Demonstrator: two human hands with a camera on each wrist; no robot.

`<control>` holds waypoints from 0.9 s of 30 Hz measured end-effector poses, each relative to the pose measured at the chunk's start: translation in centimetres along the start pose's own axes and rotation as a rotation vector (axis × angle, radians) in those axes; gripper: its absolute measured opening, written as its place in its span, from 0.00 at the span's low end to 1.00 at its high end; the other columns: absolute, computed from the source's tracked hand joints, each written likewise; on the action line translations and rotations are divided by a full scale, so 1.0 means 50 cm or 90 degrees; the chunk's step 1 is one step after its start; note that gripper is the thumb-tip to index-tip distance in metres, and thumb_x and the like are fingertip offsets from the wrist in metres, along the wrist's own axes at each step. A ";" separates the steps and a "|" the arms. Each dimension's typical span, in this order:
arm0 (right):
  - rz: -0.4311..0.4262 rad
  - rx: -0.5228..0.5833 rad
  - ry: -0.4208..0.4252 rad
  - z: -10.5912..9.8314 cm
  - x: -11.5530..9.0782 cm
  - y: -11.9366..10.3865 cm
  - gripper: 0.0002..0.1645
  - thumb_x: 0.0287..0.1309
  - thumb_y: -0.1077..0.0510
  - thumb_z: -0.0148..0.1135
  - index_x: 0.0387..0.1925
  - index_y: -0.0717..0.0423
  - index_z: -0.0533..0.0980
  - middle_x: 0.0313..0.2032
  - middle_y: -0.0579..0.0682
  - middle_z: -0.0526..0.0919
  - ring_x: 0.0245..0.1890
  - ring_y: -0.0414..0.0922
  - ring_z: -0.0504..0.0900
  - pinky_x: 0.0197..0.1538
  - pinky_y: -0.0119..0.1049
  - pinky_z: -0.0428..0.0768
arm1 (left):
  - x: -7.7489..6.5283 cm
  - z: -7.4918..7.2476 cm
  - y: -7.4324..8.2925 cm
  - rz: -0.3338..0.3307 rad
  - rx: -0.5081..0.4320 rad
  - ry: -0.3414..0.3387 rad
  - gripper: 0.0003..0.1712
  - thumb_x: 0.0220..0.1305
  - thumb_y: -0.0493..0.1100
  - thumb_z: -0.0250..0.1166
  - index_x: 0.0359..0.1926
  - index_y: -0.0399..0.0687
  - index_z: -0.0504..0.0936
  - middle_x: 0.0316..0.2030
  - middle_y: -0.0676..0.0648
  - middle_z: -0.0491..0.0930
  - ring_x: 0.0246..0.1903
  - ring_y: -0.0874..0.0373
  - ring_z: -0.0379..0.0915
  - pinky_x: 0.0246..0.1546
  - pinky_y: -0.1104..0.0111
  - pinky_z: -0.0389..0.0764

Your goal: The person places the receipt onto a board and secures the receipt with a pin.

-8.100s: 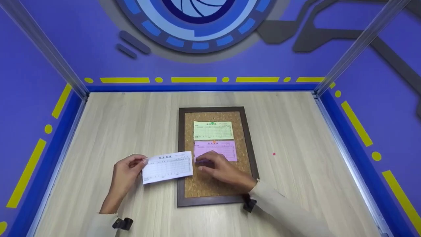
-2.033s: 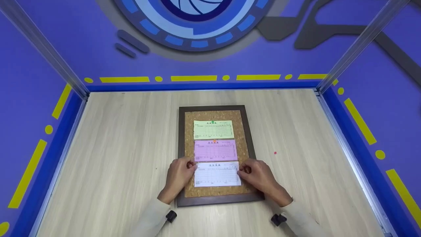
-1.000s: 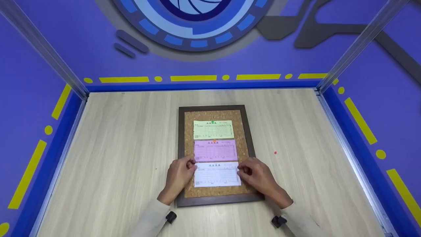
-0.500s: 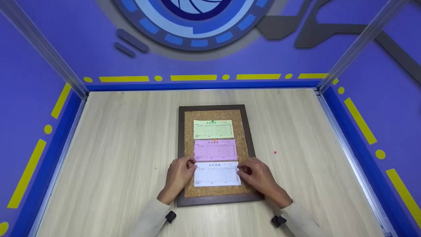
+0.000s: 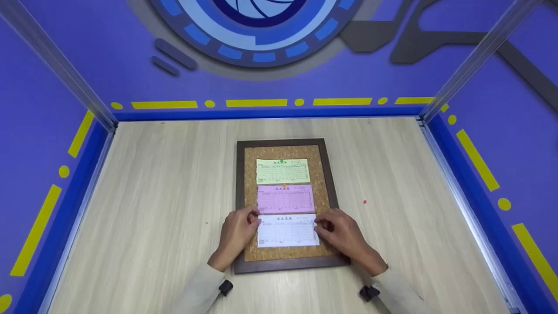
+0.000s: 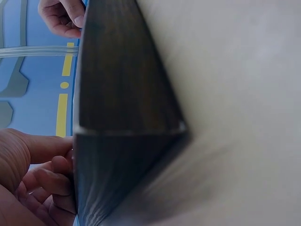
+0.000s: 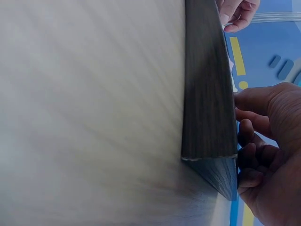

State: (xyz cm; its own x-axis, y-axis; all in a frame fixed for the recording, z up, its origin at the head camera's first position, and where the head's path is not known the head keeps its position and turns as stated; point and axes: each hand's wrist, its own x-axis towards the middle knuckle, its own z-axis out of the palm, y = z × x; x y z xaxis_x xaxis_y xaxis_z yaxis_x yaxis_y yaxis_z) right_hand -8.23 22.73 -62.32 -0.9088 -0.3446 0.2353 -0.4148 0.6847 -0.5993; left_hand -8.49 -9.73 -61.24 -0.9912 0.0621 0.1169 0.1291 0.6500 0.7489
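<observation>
A white printed paper slip point(image 5: 287, 235) lies on the lower part of a cork board point(image 5: 283, 254) with a dark brown frame. My left hand point(image 5: 239, 229) pinches the slip's upper left edge between thumb and index finger. At its upper right edge my right hand point(image 5: 342, 229) does the same. Directly above are a purple slip point(image 5: 285, 201) under an orange push pin point(image 5: 284, 186) and a light green slip point(image 5: 282, 173) under a green push pin point(image 5: 282, 162). In both wrist views the dark frame point(image 6: 127, 70) hides the slips; the curled fingers show beside it.
A small red object point(image 5: 365, 202) sits on the light wooden table point(image 5: 174, 174), right of the board. Blue-purple panels point(image 5: 270, 87) with yellow marks enclose the table at the back and both sides. Each wrist wears a small black device point(image 5: 226, 288).
Eight seconds ago my left hand held the white slip beside the board, and my right hand was over the purple slip. Across the last two seconds, both hands have stayed at the white slip's edges.
</observation>
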 end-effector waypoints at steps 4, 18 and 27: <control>0.009 -0.003 -0.004 0.000 0.000 -0.002 0.10 0.58 0.64 0.83 0.39 0.51 0.89 0.31 0.38 0.80 0.33 0.35 0.76 0.36 0.33 0.76 | -0.003 -0.003 0.000 0.005 0.000 -0.006 0.07 0.63 0.29 0.76 0.38 0.44 0.89 0.25 0.58 0.79 0.25 0.65 0.71 0.26 0.70 0.71; -0.005 0.008 -0.001 -0.002 -0.002 0.000 0.09 0.59 0.64 0.83 0.39 0.51 0.89 0.30 0.38 0.80 0.33 0.36 0.75 0.36 0.34 0.76 | -0.024 -0.014 -0.028 0.175 0.009 0.012 0.08 0.65 0.32 0.79 0.43 0.45 0.92 0.40 0.52 0.87 0.45 0.57 0.78 0.52 0.55 0.83; 0.007 0.002 -0.006 -0.002 -0.003 -0.001 0.09 0.59 0.63 0.83 0.40 0.52 0.89 0.31 0.39 0.80 0.33 0.36 0.75 0.35 0.33 0.75 | -0.037 -0.036 -0.050 0.230 0.034 -0.020 0.16 0.67 0.41 0.81 0.54 0.44 0.92 0.64 0.37 0.82 0.74 0.33 0.66 0.72 0.33 0.65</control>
State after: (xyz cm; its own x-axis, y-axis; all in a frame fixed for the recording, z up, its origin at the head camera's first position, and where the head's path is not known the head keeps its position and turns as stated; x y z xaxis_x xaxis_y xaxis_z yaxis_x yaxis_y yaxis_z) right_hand -8.09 22.80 -62.26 -0.9126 -0.3431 0.2224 -0.4052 0.6861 -0.6042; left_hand -6.90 -12.82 -62.15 -0.8824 0.3173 0.3473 0.4701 0.6203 0.6279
